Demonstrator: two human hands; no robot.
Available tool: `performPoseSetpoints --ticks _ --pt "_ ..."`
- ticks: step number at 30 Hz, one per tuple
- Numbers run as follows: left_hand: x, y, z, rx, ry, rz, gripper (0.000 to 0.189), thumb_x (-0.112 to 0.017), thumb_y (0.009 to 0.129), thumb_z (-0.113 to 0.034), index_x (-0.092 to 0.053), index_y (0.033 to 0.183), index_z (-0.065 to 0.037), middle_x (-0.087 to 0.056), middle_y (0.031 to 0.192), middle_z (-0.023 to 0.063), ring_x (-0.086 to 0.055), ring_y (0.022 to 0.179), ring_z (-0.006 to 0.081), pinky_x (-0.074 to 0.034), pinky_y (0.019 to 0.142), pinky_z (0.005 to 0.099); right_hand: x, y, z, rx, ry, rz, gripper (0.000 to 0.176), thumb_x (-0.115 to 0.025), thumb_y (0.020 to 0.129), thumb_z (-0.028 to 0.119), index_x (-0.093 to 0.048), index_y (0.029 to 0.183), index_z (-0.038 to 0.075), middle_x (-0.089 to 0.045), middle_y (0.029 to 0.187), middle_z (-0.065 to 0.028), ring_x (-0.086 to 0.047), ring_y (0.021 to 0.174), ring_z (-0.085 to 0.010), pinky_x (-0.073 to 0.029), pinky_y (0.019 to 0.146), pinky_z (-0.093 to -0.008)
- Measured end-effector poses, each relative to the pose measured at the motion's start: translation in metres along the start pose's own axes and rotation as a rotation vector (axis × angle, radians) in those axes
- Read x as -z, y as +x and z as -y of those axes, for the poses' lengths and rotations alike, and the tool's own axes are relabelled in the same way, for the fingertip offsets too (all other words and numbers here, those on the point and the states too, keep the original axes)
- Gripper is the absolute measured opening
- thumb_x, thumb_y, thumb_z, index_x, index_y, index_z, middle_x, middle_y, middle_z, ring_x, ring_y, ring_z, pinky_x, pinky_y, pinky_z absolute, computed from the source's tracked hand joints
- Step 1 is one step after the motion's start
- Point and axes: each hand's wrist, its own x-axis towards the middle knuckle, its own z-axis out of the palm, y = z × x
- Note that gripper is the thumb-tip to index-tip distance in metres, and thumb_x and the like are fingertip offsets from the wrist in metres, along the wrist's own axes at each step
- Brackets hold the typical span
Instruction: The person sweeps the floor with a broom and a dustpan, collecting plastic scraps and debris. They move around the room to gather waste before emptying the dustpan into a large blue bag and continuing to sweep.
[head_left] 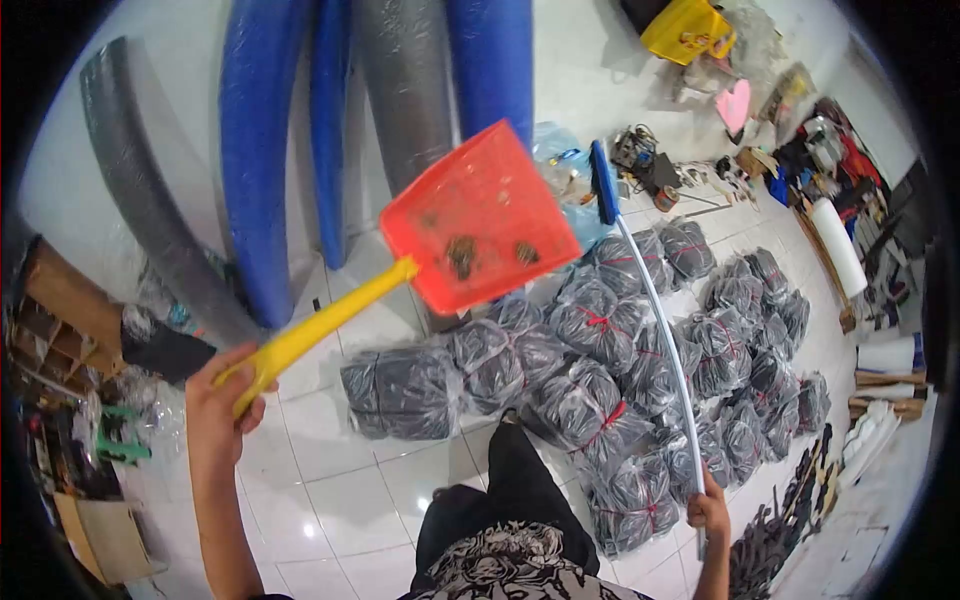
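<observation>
Raised in front of me is a red dustpan with dark clumps of dirt on its pan. My left hand is wrapped round its yellow handle. A broom with a blue head slants across the right side, its head up and its pale pole running down. My right hand grips the pole near its lower end. Both tools are held above the white tiled floor, apart from each other.
Many dark bundles in clear plastic, some tied red, cover the floor ahead and right. Tall blue rolls and grey rolls lean on the wall. Shelves and a cardboard box stand left; clutter lines the right wall.
</observation>
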Motion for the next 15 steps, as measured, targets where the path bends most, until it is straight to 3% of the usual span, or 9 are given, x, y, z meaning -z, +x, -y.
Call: performPoseSetpoints --ticks 3,4,6,8,12,15 --pt "0.084 -0.07 0.077 0.205 0.054 -0.182 0.037 -0.054 0.085 -0.011 -0.051 0.113 0.012 -0.06 0.07 0.0189 -0.045 0.041 0.0106 -0.028 0.035 0.019 0.0 -0.066 0.016 -0.149 -0.07 0.108 0.084 -0.046 0.071 -0.011 -0.024 0.144 0.024 -0.028 0.046 0.0057 -0.024 0.033 -0.0056 -0.017 0.032 -0.0231" --pt "0.111 -0.093 0.114 0.266 0.001 -0.233 0.037 -0.054 0.085 -0.011 -0.05 0.113 0.012 -0.06 0.069 0.0184 -0.046 0.042 0.0111 -0.03 0.035 0.0193 -0.027 -0.081 0.029 -0.209 -0.181 0.02 0.084 -0.046 0.07 -0.014 -0.028 0.144 0.023 -0.03 0.047 0.0047 -0.024 0.034 -0.0057 -0.017 0.033 -0.024" --pt "0.15 -0.136 0.178 0.37 -0.048 -0.366 0.037 -0.054 0.085 -0.01 -0.05 0.113 0.013 -0.059 0.068 0.0172 -0.047 0.042 0.0121 -0.032 0.035 0.0201 -0.055 -0.087 0.031 -0.287 -0.251 0.047 0.082 -0.049 0.071 -0.014 -0.031 0.142 0.023 -0.031 0.048 0.0046 -0.024 0.036 -0.0054 -0.017 0.034 -0.0237" --pt "0.18 -0.175 0.228 0.435 -0.064 -0.504 0.036 -0.053 0.085 -0.01 -0.05 0.112 0.013 -0.059 0.067 0.0165 -0.048 0.042 0.0126 -0.034 0.036 0.0208 -0.074 -0.074 0.036 -0.387 -0.369 0.112 0.078 -0.056 0.072 -0.015 -0.039 0.139 0.02 -0.034 0.05 0.0026 -0.025 0.04 -0.006 -0.017 0.037 -0.0251" --pt "0.278 -0.254 0.309 0.498 0.103 -0.774 0.039 -0.05 0.083 -0.009 -0.05 0.115 0.014 -0.057 0.06 0.0132 -0.053 0.043 0.0144 -0.038 0.036 0.0245 -0.139 -0.025 0.062 -0.527 -0.495 0.369 0.077 -0.056 0.074 -0.015 -0.032 0.142 0.014 -0.042 0.055 -0.0018 -0.029 0.041 -0.0076 -0.021 0.037 -0.0266" --pt "0.319 -0.285 0.34 0.573 0.316 -1.056 0.039 -0.049 0.081 -0.012 -0.055 0.111 0.013 -0.057 0.054 0.0122 -0.054 0.041 0.0148 -0.042 0.038 0.0268 -0.249 0.022 0.058 -0.642 -0.762 0.449 0.077 -0.058 0.08 -0.01 -0.026 0.144 0.017 -0.042 0.059 -0.0001 -0.027 0.044 -0.0077 -0.021 0.038 -0.0253"
